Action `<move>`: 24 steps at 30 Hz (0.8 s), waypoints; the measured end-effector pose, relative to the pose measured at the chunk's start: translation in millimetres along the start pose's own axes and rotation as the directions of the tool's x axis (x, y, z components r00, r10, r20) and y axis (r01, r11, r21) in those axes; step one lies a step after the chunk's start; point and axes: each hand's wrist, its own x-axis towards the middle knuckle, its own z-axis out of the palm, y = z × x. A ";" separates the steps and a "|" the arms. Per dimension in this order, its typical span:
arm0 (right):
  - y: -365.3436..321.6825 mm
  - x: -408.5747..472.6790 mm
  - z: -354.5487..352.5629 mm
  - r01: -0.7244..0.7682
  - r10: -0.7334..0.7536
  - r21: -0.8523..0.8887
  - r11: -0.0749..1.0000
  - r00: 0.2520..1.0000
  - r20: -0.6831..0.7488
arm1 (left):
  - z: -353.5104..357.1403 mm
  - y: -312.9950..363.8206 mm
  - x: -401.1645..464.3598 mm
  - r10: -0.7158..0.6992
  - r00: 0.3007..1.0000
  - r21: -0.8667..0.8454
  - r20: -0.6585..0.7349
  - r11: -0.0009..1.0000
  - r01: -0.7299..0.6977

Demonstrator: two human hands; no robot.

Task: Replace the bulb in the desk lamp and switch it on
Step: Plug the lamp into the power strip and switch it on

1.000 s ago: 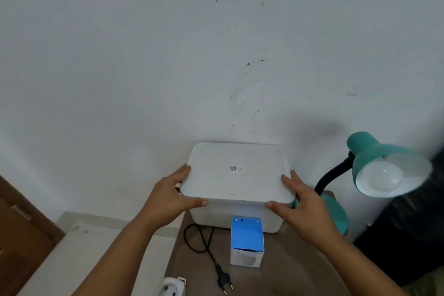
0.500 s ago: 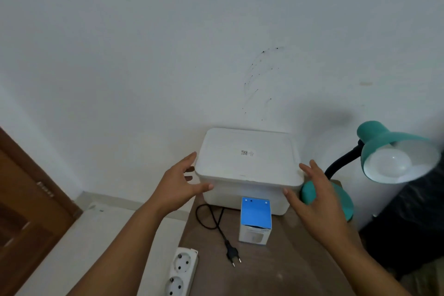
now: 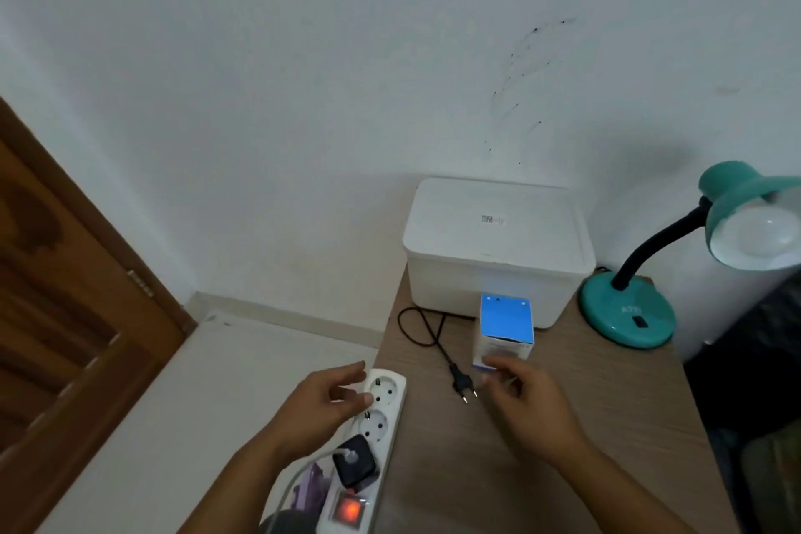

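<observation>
A teal desk lamp (image 3: 628, 308) stands at the table's far right, its shade holding a white bulb (image 3: 763, 236) that is unlit. A blue and white bulb box (image 3: 506, 327) stands upright in front of a white lidded bin (image 3: 494, 243). The lamp's black plug (image 3: 461, 385) lies loose on the wooden table (image 3: 585, 425). My right hand (image 3: 526, 408) hovers just below the bulb box, fingers curled, holding nothing. My left hand (image 3: 320, 408) hangs open beside a white power strip (image 3: 372, 438).
The power strip lies along the table's left edge with a black adapter (image 3: 353, 466) plugged in and a glowing red switch (image 3: 349, 509). A brown wooden door (image 3: 65, 317) stands at the left. Pale floor lies left of the table; dark objects sit at the right.
Both hands have let go of the white bin and drawn back toward me. The view has swung left and down, bringing the power strip into sight.
</observation>
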 end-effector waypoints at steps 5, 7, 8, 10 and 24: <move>-7.0 5.5 40.9 -0.077 0.084 -0.105 0.992 0.995 0.061 | 7.8 -10.3 -6.9 0.027 0.997 -0.082 0.070 0.996 -0.022; -7.2 7.2 51.1 -0.096 0.107 -0.159 0.983 0.992 0.060 | 9.2 -13.0 -7.9 0.040 0.998 -0.116 0.048 0.993 -0.034; -7.4 8.1 54.7 -0.103 0.115 -0.187 0.977 0.992 0.053 | 9.9 -14.4 -8.1 0.037 0.998 -0.136 0.042 0.990 -0.031; -8.3 9.5 59.7 -0.118 0.131 -0.236 0.964 0.991 0.036 | 11.1 -16.1 -9.2 0.020 0.999 -0.161 0.035 0.987 -0.014; -10.5 10.5 60.8 -0.138 0.139 -0.021 0.990 0.989 0.057 | 17.8 -31.4 -7.2 0.014 0.999 -0.320 0.035 0.947 -0.002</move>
